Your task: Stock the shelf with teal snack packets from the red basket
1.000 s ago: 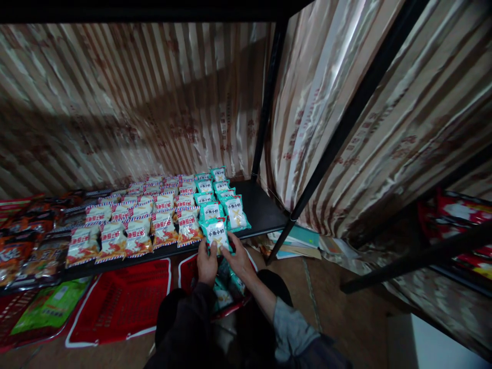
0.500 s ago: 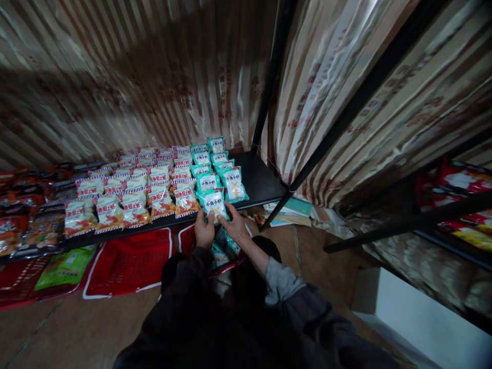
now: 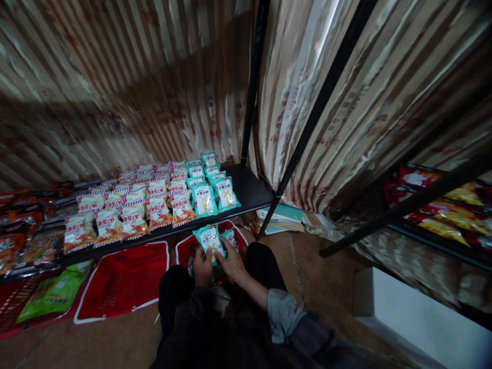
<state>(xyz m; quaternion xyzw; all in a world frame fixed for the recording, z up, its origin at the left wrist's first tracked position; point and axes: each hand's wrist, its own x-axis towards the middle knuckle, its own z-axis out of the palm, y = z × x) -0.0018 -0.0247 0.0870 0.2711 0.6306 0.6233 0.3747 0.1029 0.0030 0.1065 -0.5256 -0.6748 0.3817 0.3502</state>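
A teal and white snack packet [image 3: 209, 240] is held between my two hands above a red basket [image 3: 241, 238]. My left hand [image 3: 203, 265] grips its lower left side, thumb on the front. On its lower right side, my right hand [image 3: 231, 261] has hold of it too. More teal packets show in the basket, partly hidden by my hands. Just beyond, on the black shelf [image 3: 251, 189], rows of teal packets [image 3: 227, 193] stand at the right end beside rows of white and orange packets [image 3: 132, 219].
Dark orange packets [image 3: 44, 238] fill the shelf's left end. On the floor are another red basket [image 3: 123, 279], a green packet [image 3: 57, 292] and papers [image 3: 282, 212]. Black posts [image 3: 307, 128] rise at the shelf's right corner. A white box [image 3: 423, 302] sits at the right.
A teal packet now lies at the shelf's front edge where my hands were. Both hands have come back toward me and down over the basket, holding a teal packet. The view has shifted slightly.
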